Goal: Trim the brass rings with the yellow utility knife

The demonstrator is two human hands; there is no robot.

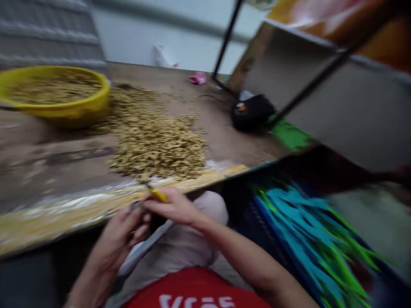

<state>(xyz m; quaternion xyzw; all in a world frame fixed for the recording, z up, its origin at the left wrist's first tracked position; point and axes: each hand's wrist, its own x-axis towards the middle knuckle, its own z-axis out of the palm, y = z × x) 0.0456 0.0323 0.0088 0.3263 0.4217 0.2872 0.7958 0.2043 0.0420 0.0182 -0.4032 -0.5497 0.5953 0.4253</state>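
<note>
My right hand (pixel 175 206) is closed around a small tool with a yellow handle (pixel 158 195); a thin dark shaft sticks out of it toward the table edge, and its exact kind is blurred. Close beside it, my left hand (pixel 130 222) has its fingers curled together and meets the right fingertips. A small dark piece (pixel 135 206) shows at the left fingertips, too blurred to name. Both hands are over my lap, just in front of the table edge. A pale strip (pixel 146 244) runs below them across my lap. Beyond them lies a heap of small tan pieces (pixel 160 145), some with holes.
A yellow basin (pixel 73 109) full of similar pieces stands at the left on the brown table (pixel 218 141). A black object (pixel 252 112) and a pink scrap (pixel 198 78) lie farther back. Turquoise and green straps (pixel 308 222) fill a container at my right. Dark metal bars slant nearby.
</note>
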